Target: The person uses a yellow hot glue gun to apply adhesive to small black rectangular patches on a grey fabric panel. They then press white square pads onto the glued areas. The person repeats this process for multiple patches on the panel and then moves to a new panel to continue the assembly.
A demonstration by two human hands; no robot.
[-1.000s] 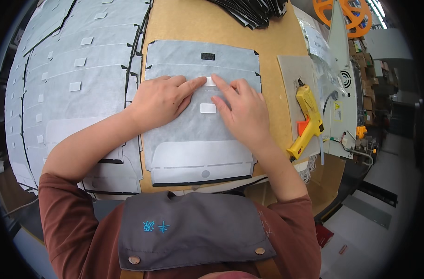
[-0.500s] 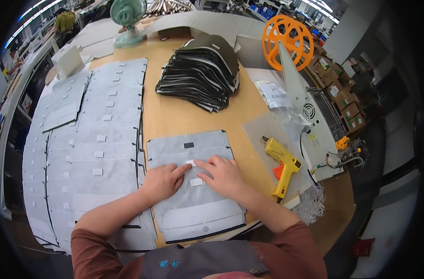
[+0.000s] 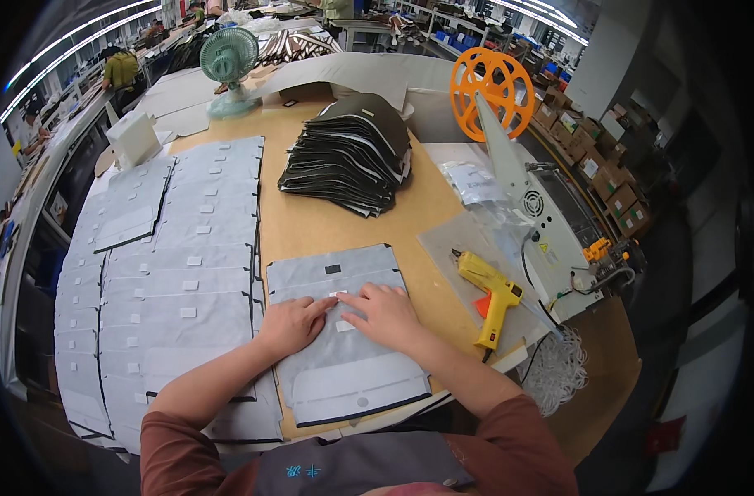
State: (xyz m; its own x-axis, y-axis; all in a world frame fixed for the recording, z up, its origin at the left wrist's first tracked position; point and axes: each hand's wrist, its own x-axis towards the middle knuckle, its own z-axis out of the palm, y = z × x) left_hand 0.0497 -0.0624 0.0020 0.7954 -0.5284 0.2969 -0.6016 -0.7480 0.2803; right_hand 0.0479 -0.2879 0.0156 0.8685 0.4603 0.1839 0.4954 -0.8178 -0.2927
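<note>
L hand (image 3: 294, 325) & R hand (image 3: 387, 316), lower ctr of frame: index tips on small white tab (image 3: 335, 293) atop grey panel (image 3: 325, 357); fingers loose, neither grasping anything. Blue stitched chars (image 3: 302, 472) on dk apron (image 3: 381, 463), btm ctr. Yellow warning label (image 3: 547, 252) on machine (image 3: 519, 175), ctr-right; txt too small.

A tan-topped desk (image 3: 290, 230) fills the near middle of a large, crowded workroom. Along the left runs a long workbench (image 3: 38, 217) with a pale edge, cluttered with materials, and more worktables stand at the far side. Far right of centre, shelving carries blue bins (image 3: 455, 40). Bright strip lights line the ceiling at far left and far right. A plain pale pillar or wall (image 3: 608, 58) rises at right, behind stacked cardboard boxes (image 3: 620, 198); grey floor (image 3: 692, 223) lies in shadow beside them.
</note>
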